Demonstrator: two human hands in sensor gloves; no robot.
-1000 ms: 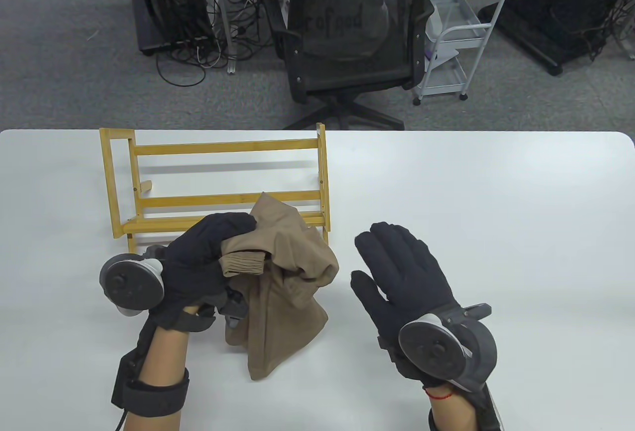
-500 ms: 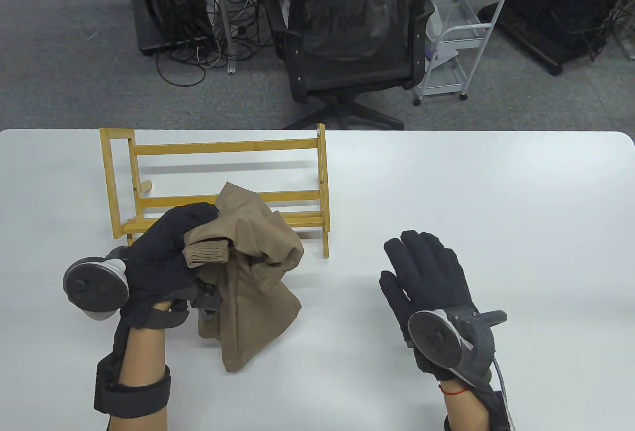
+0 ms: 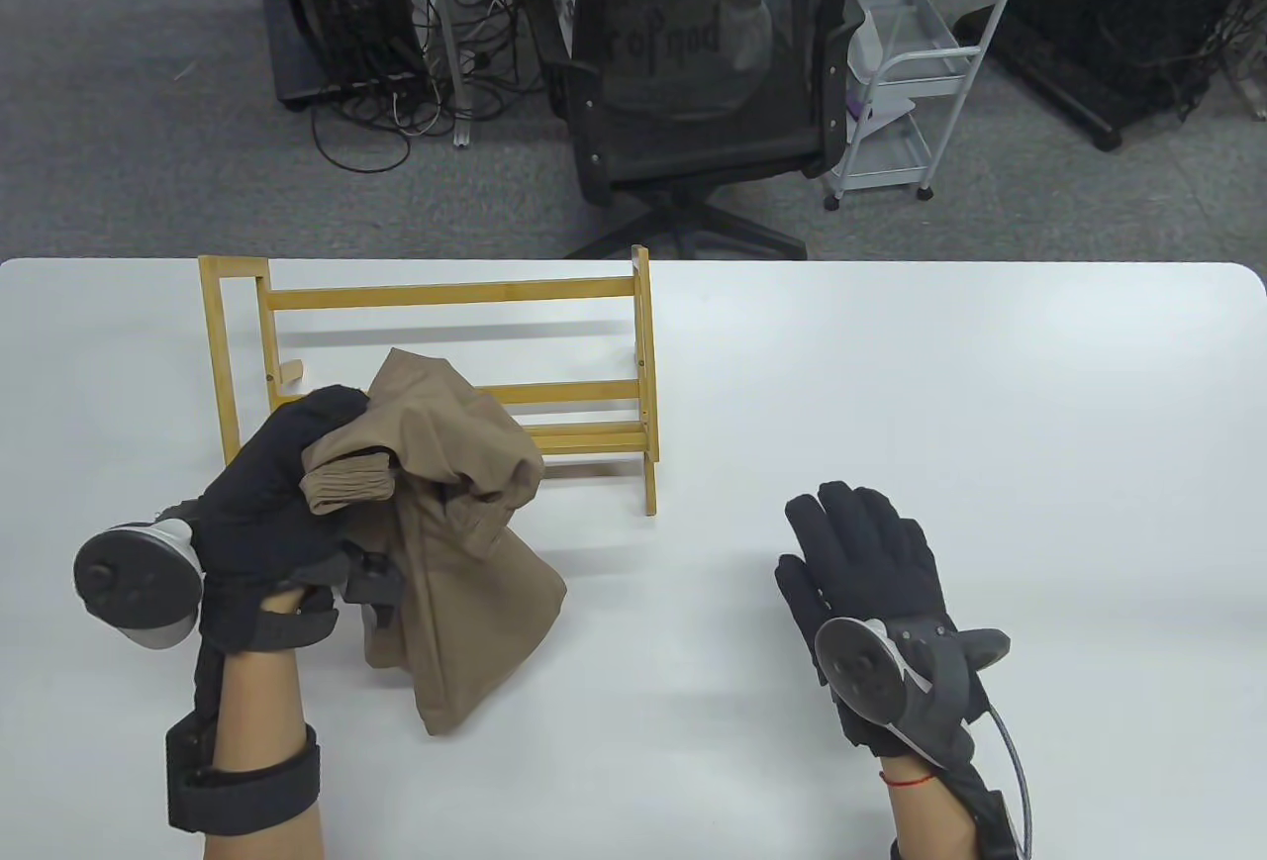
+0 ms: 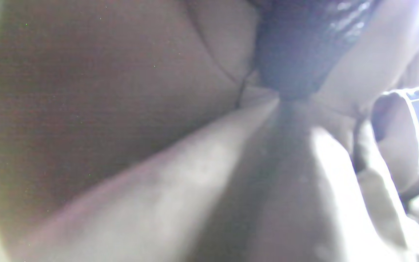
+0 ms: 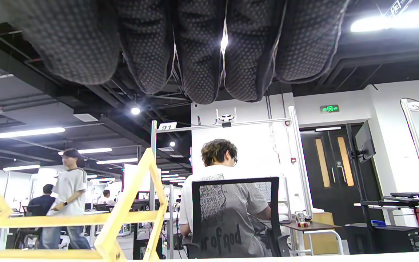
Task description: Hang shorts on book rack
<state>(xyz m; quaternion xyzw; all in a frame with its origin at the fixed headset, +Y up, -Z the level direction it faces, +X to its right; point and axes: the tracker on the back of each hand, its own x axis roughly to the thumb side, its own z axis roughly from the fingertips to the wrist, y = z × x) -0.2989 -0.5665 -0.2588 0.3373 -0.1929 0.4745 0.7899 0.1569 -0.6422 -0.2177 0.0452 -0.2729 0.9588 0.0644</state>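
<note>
Black fabric gloves on left hand (image 3: 282,494) and right hand (image 3: 866,568), dotted grip texture across the fingers (image 5: 202,54) in the right wrist view. Round grey tracker (image 3: 134,588) on the left, another tracker (image 3: 871,667) on the right. Black wrist strap (image 3: 243,781), thin red string bracelet (image 3: 906,781), grey cable (image 3: 1015,781)

Matt tan cloth shorts (image 3: 455,514), smooth wooden book rack (image 3: 436,294) — glossy white table (image 3: 940,385)
</note>
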